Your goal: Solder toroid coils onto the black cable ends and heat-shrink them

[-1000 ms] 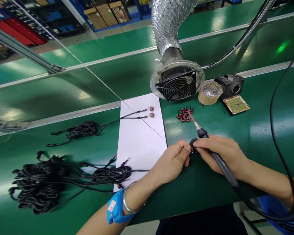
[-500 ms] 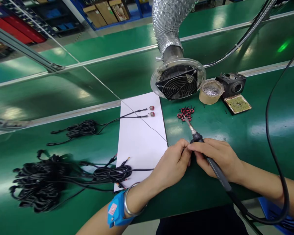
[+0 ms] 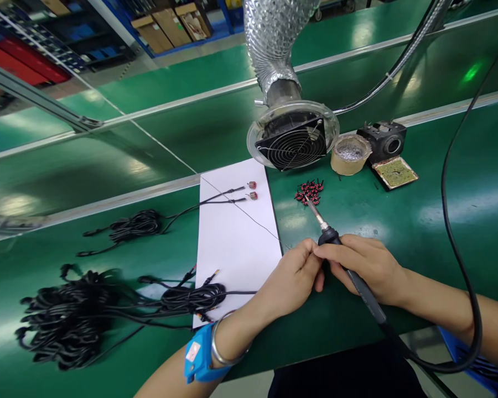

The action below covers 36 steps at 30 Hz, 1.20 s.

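Note:
My right hand (image 3: pixel 367 268) grips a soldering iron (image 3: pixel 363 293) by its dark handle. The metal tip points up and left, over or against a small pile of red-and-black parts (image 3: pixel 310 191); contact cannot be made out. Thumb to thumb with it, my left hand (image 3: pixel 294 276) is closed in a pinch, its fingertips largely hidden. Thin solder wire (image 3: pixel 259 221) crosses the white sheet (image 3: pixel 236 243) and runs into the left hand. A black cable (image 3: pixel 240 292) passes under the left wrist, its end out of sight. Two small round parts (image 3: pixel 253 195) lie by cable ends on the sheet.
A fume extractor (image 3: pixel 294 146) hangs above the bench. Behind the iron stand a tape-roll cup (image 3: pixel 351 155), an iron holder (image 3: pixel 384 138) and a sponge tray (image 3: pixel 395 173). Bundled black cables (image 3: pixel 70 315) lie at left. The iron's cord (image 3: pixel 450 221) loops at right.
The view has shifted slightly, so the bench items sit a little further left. Both hands and the iron keep nearly the same pose.

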Motion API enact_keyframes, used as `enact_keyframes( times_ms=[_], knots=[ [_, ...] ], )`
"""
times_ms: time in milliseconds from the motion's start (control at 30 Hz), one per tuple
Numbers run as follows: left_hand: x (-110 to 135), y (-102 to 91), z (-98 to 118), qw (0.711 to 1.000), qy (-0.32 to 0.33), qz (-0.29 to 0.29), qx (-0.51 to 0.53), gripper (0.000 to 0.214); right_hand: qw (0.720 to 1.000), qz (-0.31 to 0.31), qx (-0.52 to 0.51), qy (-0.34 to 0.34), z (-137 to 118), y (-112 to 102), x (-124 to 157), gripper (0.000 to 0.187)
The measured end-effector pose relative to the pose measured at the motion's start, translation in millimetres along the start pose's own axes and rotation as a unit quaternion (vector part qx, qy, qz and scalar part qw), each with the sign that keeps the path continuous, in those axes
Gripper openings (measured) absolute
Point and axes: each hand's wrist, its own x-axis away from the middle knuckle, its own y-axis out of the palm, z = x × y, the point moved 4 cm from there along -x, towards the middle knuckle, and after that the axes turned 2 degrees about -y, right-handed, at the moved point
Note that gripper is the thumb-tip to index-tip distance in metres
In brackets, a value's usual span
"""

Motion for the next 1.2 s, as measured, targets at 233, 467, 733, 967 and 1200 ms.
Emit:
enact_keyframes(
  times_ms=[233, 467, 733, 967, 1200],
  knots=[
    [-1, 2.8, -3, 0.998, -0.032, 0.057, -0.016, 0.029, 0.988, 0.111, -0.069, 0.077, -3, -43, 11, 0.049],
    [3, 7.3, -1, 0.996, -0.033, 0.080, -0.035, 0.025, 0.977, 0.128, -0.138, 0.103, -13, -52, 28, 0.041],
    [4, 9.3, 0, 0.994, -0.032, 0.089, -0.049, 0.024, 0.974, 0.116, -0.158, 0.116, -15, -47, 29, 0.031],
    [4, 9.9, 3, 0.994, -0.026, 0.091, -0.059, 0.023, 0.973, 0.112, -0.168, 0.109, -14, -46, 30, 0.031],
    [5, 10.5, 5, 0.993, -0.026, 0.087, -0.071, 0.022, 0.974, 0.106, -0.167, 0.108, -16, -44, 29, 0.032]
  ],
)
